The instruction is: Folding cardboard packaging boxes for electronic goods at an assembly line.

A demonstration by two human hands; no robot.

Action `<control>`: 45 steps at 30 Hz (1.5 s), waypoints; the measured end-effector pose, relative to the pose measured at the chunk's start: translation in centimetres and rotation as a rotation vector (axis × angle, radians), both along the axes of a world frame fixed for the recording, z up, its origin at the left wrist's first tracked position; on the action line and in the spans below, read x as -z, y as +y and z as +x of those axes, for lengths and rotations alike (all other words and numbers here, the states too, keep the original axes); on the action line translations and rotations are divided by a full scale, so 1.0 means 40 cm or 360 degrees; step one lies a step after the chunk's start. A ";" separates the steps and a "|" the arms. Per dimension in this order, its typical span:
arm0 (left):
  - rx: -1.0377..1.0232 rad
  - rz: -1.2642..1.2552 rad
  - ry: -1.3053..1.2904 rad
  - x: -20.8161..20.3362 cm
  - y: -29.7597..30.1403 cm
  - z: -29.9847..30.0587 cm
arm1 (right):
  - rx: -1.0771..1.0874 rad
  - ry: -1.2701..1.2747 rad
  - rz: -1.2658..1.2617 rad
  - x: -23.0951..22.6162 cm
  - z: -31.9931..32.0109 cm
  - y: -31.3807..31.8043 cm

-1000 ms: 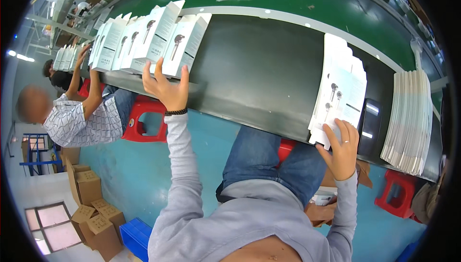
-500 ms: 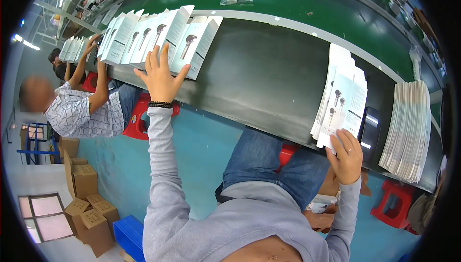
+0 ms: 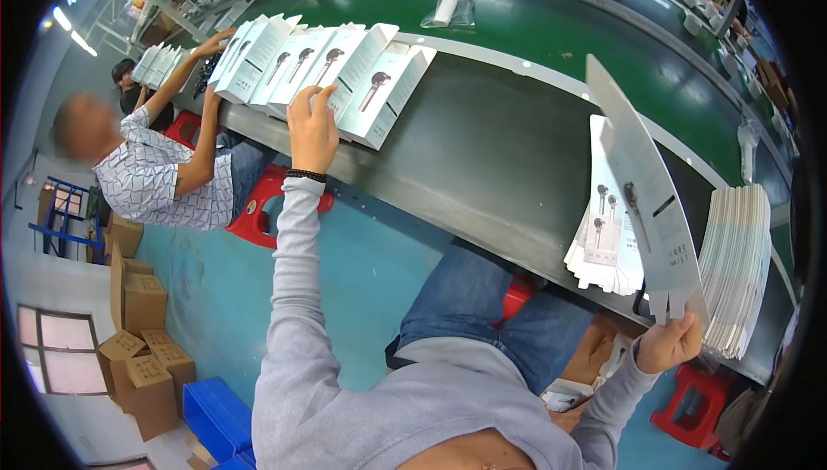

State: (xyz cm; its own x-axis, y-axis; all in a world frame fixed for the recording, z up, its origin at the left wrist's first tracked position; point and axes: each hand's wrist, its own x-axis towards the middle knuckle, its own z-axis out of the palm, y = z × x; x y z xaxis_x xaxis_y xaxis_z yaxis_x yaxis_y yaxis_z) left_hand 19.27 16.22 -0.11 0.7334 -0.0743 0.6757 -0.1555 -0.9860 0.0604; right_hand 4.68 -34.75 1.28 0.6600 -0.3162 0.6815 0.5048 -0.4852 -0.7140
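Note:
My right hand (image 3: pixel 669 342) pinches the lower end of a flat, unfolded carton (image 3: pixel 648 199), pale with a printed dark device. The carton stands tilted up above a small stack of flat cartons (image 3: pixel 610 242) on the dark bench, partly hiding it. At the left, my left hand (image 3: pixel 312 136) reaches to a row of standing, opened cartons (image 3: pixel 332 65). Its bent fingers rest against their near side, slightly apart, with nothing seen held. The nearest carton of that row (image 3: pixel 382 98) leans, its top flaps raised.
A thick stack of flat cartons (image 3: pixel 732 272) lies at the bench's right end. Beyond the bench runs a green conveyor (image 3: pixel 534 26) with a bagged white device (image 3: pixel 450 0). A person (image 3: pixel 159 177) works at the left. Red stools (image 3: pixel 267 207) and brown boxes (image 3: pixel 142 306) stand on the floor.
My right hand has moved right and raised a flat carton off the small stack. My left hand's spread fingers have bent in against the carton row. The whole view has shifted slightly.

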 end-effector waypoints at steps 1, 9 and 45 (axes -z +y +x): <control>0.0001 -0.0001 -0.0005 0.000 0.005 -0.002 | 0.0001 -0.0005 -0.0001 0.003 0.001 0.002; -0.0026 0.0064 -0.0018 -0.020 0.001 -0.014 | -0.0269 0.0192 0.0288 -0.012 0.020 0.049; 0.1710 -0.0378 0.1352 -0.112 -0.541 -0.286 | -0.1724 0.1369 0.1316 0.050 0.020 0.133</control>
State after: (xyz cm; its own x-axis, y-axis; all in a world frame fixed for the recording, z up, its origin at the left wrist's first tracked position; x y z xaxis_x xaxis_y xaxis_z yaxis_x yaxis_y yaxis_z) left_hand 7.85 -5.43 4.38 0.5785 -0.8049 0.1323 -0.6539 -0.3606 0.6651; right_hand 5.49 -29.42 -0.70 0.8843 0.4555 -0.1028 -0.3318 0.4579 -0.8248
